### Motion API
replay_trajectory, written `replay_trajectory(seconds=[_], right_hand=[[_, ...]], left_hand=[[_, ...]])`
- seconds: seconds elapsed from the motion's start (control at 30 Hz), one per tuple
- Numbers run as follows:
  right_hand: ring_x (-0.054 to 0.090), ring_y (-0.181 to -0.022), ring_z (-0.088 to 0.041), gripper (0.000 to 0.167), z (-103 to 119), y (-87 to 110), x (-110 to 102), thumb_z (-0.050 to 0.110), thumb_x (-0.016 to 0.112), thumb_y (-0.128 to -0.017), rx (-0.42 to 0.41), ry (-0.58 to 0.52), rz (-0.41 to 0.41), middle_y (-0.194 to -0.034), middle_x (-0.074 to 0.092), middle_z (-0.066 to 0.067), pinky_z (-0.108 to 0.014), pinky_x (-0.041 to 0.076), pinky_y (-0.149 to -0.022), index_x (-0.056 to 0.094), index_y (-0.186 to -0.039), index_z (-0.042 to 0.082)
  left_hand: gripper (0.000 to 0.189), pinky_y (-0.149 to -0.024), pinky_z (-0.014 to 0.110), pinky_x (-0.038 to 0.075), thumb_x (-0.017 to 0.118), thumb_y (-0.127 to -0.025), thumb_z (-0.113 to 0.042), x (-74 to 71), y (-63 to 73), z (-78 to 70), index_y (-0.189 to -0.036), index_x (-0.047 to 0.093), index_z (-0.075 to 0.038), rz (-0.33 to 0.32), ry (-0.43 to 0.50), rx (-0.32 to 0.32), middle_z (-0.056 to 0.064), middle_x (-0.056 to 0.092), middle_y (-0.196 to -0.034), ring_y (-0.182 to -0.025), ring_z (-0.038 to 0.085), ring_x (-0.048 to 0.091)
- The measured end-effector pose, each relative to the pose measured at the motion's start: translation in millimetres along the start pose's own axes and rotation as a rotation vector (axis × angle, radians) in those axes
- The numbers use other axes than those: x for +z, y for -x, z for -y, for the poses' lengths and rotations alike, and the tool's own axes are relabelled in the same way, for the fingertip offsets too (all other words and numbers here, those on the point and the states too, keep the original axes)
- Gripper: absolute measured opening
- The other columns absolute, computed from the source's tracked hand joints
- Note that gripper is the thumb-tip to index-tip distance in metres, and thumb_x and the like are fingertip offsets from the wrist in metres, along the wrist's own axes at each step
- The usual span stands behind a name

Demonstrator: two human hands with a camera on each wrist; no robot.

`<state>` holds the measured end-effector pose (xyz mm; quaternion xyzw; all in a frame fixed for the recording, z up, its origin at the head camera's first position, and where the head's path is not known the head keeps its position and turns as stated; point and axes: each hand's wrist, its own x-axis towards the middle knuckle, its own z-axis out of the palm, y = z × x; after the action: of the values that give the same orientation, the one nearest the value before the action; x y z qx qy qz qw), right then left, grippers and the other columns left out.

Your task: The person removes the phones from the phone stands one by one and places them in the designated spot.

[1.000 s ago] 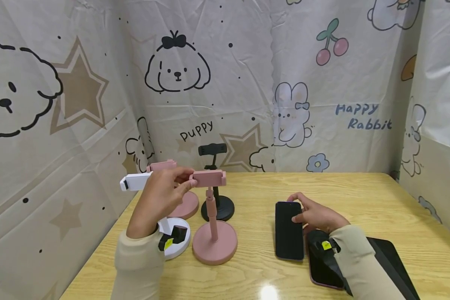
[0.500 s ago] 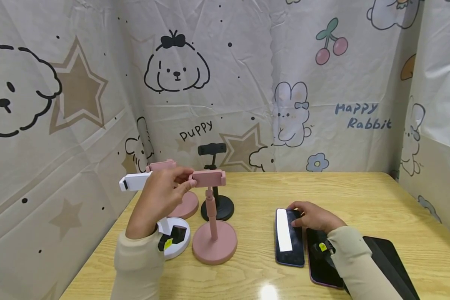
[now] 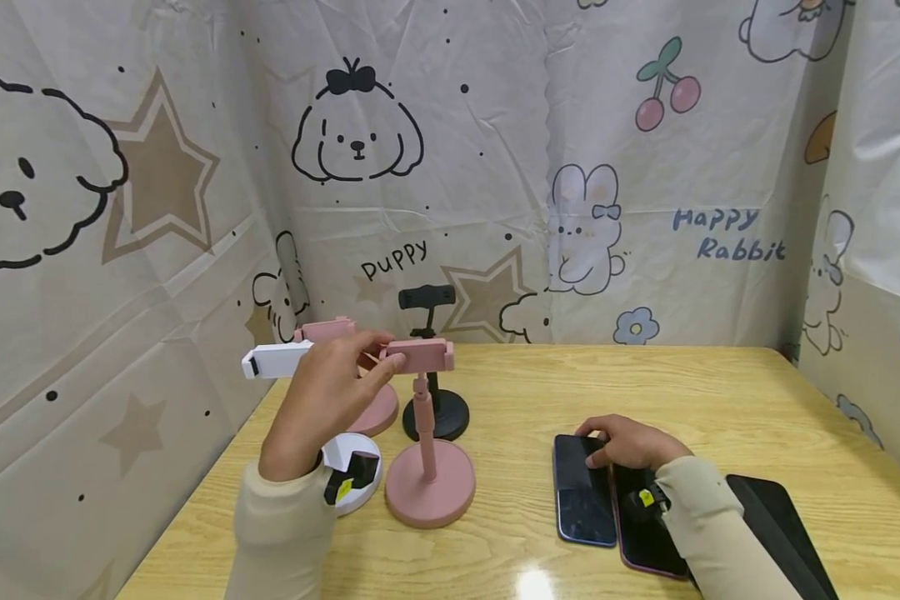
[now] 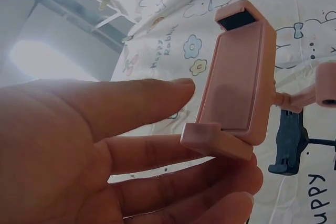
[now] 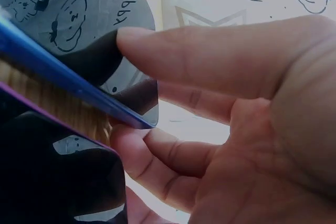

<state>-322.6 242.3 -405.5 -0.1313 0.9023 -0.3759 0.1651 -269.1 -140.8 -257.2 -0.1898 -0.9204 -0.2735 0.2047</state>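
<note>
My left hand (image 3: 330, 379) is at the left end of the pink phone stand's clamp (image 3: 418, 356). In the left wrist view its fingers reach under and behind the clamp's lower lip (image 4: 215, 139), while the thumb (image 4: 152, 100) stands apart from the clamp's face. The clamp holds no phone. My right hand (image 3: 633, 443) pinches the upper right edge of a dark blue-edged phone (image 3: 585, 500); the thumb (image 5: 157, 51) lies on its screen, with fingers at its edge and underside. Beside it, partly under the right wrist, lies a purple-edged phone (image 3: 645, 533).
Behind the left hand stand a white phone stand (image 3: 276, 362), another pink stand (image 3: 378, 408) and a black stand (image 3: 427, 297). A dark flat device (image 3: 772, 508) lies under the right sleeve. Patterned cloth (image 3: 480, 167) surrounds the wooden table (image 3: 517, 400).
My right hand has drawn the blue-edged phone toward me and lowered it, and it lies flatter beside the purple-edged one. The left thumb has shifted right, across the clamp's front in the head view.
</note>
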Motion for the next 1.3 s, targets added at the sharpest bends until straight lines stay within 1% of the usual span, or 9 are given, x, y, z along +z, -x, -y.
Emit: replay_trajectory(seconds=[0.27, 0.5, 0.7, 0.9, 1.0, 1.1, 1.17, 1.2, 1.3], right_hand=[[0.053, -0.084, -0.026, 0.040, -1.6, 1.1, -2.5, 0.007, 0.074, -0.080, 0.026, 0.060, -0.010, -0.106, 0.057, -0.015, -0.041, 0.047, -0.073, 0.062, -0.119, 0.005], [0.049, -0.078, -0.025, 0.038, -1.3, 1.7, -1.4, 0.007, 0.075, -0.079, 0.033, 0.068, -0.009, -0.095, 0.053, -0.012, -0.037, 0.042, -0.068, 0.062, -0.114, 0.007], [0.049, -0.074, -0.023, 0.038, -2.0, 1.6, -0.7, 0.006, 0.076, -0.078, 0.027, 0.058, -0.008, -0.089, 0.051, -0.011, -0.035, 0.040, -0.064, 0.062, -0.113, 0.007], [0.050, -0.073, -0.024, 0.036, -0.2, 2.1, -0.5, 0.006, 0.077, -0.077, 0.029, 0.074, -0.017, -0.090, 0.053, -0.011, -0.035, 0.042, -0.064, 0.062, -0.110, 0.006], [0.051, -0.074, -0.024, 0.036, 2.6, 3.2, -0.7, 0.008, 0.078, -0.077, 0.036, 0.098, -0.030, -0.091, 0.055, -0.011, -0.036, 0.043, -0.065, 0.062, -0.109, 0.005], [0.054, -0.078, -0.025, 0.037, 6.0, 4.2, -1.1, 0.011, 0.078, -0.078, 0.034, 0.124, -0.041, -0.096, 0.056, -0.014, -0.039, 0.046, -0.067, 0.061, -0.109, 0.004], [0.055, -0.083, -0.027, 0.037, 9.8, 5.4, -2.2, 0.016, 0.077, -0.080, 0.026, 0.139, -0.061, -0.102, 0.058, -0.017, -0.042, 0.048, -0.071, 0.060, -0.111, 0.003], [0.056, -0.086, -0.028, 0.037, 12.3, 6.1, -3.1, 0.018, 0.076, -0.082, 0.014, 0.151, -0.072, -0.105, 0.058, -0.018, -0.044, 0.048, -0.073, 0.060, -0.111, 0.002], [0.057, -0.096, -0.033, 0.037, 22.3, 9.8, -6.5, 0.027, 0.071, -0.087, -0.023, 0.183, -0.123, -0.112, 0.057, -0.021, -0.047, 0.050, -0.078, 0.060, -0.113, 0.002]], left_hand=[[0.028, -0.072, 0.040, 0.054, 0.065, -0.093, -0.029, 0.7, -0.7, -3.0, -0.114, 0.069, -0.010, -0.020, 0.019, 0.011, 0.006, 0.070, -0.097, -0.085, 0.021, 0.066], [0.026, -0.072, 0.040, 0.054, 0.065, -0.093, -0.026, 0.3, 0.0, -3.4, -0.112, 0.069, -0.009, -0.051, 0.037, 0.031, 0.006, 0.071, -0.098, -0.085, 0.020, 0.066], [0.026, -0.074, 0.039, 0.055, 0.065, -0.094, -0.026, 0.6, -0.3, -3.2, -0.112, 0.069, -0.008, -0.057, 0.053, 0.035, 0.005, 0.071, -0.098, -0.087, 0.019, 0.066], [0.026, -0.077, 0.039, 0.056, 0.063, -0.094, -0.026, 1.3, 0.5, -3.4, -0.112, 0.069, -0.008, -0.075, 0.090, 0.055, 0.005, 0.069, -0.102, -0.092, 0.019, 0.065], [0.026, -0.082, 0.042, 0.053, 0.062, -0.095, -0.025, 2.7, 1.6, -4.5, -0.112, 0.068, -0.007, -0.123, 0.099, 0.086, 0.005, 0.069, -0.105, -0.096, 0.019, 0.064], [0.025, -0.090, 0.044, 0.049, 0.059, -0.097, -0.025, 5.6, 2.5, -7.8, -0.113, 0.069, -0.007, -0.193, 0.091, 0.142, 0.005, 0.069, -0.107, -0.101, 0.020, 0.063], [0.025, -0.088, 0.043, 0.049, 0.057, -0.098, -0.023, 8.6, 2.5, -11.0, -0.112, 0.069, -0.006, -0.238, 0.093, 0.194, 0.006, 0.069, -0.107, -0.100, 0.021, 0.062], [0.025, -0.084, 0.041, 0.050, 0.056, -0.098, -0.022, 10.0, 2.6, -13.5, -0.112, 0.069, -0.006, -0.257, 0.095, 0.225, 0.007, 0.069, -0.107, -0.095, 0.020, 0.062], [0.023, -0.077, 0.038, 0.052, 0.055, -0.099, -0.019, 15.1, 2.6, -22.3, -0.112, 0.068, -0.006, -0.287, 0.121, 0.323, 0.007, 0.068, -0.108, -0.094, 0.019, 0.062]])
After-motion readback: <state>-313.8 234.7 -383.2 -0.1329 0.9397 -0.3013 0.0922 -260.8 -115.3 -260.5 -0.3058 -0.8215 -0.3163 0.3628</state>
